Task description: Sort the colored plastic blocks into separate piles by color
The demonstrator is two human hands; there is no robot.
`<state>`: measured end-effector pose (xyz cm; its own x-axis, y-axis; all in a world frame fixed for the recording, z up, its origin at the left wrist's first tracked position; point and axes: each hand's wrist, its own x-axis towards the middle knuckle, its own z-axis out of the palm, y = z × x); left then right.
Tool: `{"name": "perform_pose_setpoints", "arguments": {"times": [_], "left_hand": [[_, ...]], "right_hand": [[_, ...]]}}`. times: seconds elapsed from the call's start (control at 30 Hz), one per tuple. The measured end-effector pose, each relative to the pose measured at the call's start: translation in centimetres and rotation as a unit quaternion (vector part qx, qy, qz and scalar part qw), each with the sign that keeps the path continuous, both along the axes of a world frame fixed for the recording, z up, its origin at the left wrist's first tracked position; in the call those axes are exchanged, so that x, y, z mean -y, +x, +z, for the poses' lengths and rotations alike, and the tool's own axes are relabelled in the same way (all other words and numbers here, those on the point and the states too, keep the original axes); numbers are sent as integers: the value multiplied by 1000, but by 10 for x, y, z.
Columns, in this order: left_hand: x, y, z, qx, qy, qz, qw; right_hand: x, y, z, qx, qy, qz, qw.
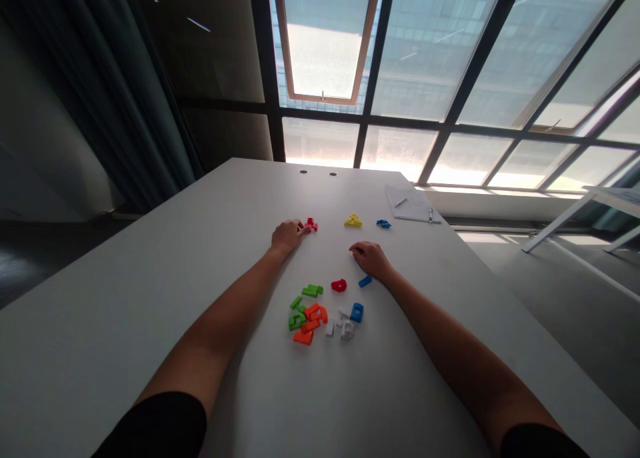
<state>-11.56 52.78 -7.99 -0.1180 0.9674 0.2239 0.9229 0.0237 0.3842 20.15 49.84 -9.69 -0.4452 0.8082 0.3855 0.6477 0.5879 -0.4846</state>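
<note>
My left hand (289, 237) reaches to a small cluster of pinkish-red plastic pieces (311, 224), its fingertips closed at the near edge of one. My right hand (370, 257) is over the table with its fingers curled together; whatever may be inside them is hidden. Just below its wrist lies a blue bar-shaped piece (365, 281). A red rounded piece (339, 285) lies between the forearms. Nearer to me is a loose heap of green pieces (297, 321), orange pieces (311, 326), white pieces (346, 329) and a blue block-like piece (357, 312), some shaped like letters or numbers.
Beyond my hands sit a yellow cluster (353, 221) and a blue cluster (383, 224). Paper sheets (411, 203) with pens lie at the right edge of the white table (200, 258). Windows (325, 51) stand behind, with a dark curtain (110, 78) on the left.
</note>
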Motion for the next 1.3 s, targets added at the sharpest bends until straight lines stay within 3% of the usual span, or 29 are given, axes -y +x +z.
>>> {"name": "perform_pose_setpoints", "arguments": {"times": [0.17, 0.27, 0.37, 0.47, 0.53, 0.6, 0.7, 0.8, 0.97, 1.07, 1.17, 1.3], "left_hand": [[8, -2, -6, 39, 67, -18, 997], [17, 7, 5, 64, 86, -77, 991], [34, 29, 28, 92, -34, -256, 962], [61, 60, 47, 66, -183, -429, 882], [78, 79, 53, 21, -203, -477, 855], [88, 90, 52, -13, -189, -495, 848], [81, 87, 45, -35, -149, -475, 866], [61, 67, 37, -51, -104, -400, 909], [41, 42, 23, -66, 18, -174, 982], [41, 39, 17, -54, 67, -52, 995], [44, 36, 15, -36, 63, -36, 997], [48, 27, 14, -46, 18, -70, 996]], "right_hand": [[-1, 0, -1, -3, -2, 2, 1000], [-1, 0, -2, -7, -3, 2, 1000], [-1, 0, -3, -12, 5, 7, 1000], [0, 0, -3, -13, 15, 6, 1000], [1, -1, -2, -8, 16, 3, 1000], [2, -1, -1, -2, 15, 0, 1000], [1, 0, -2, 1, 17, -2, 1000], [0, 1, -3, 0, 17, 4, 1000], [-1, 2, -5, -1, 8, 9, 1000], [-1, 2, -5, 0, 5, 12, 1000], [1, 1, -5, -1, 0, 13, 1000], [2, 1, 2, -7, -32, 12, 999]]}}
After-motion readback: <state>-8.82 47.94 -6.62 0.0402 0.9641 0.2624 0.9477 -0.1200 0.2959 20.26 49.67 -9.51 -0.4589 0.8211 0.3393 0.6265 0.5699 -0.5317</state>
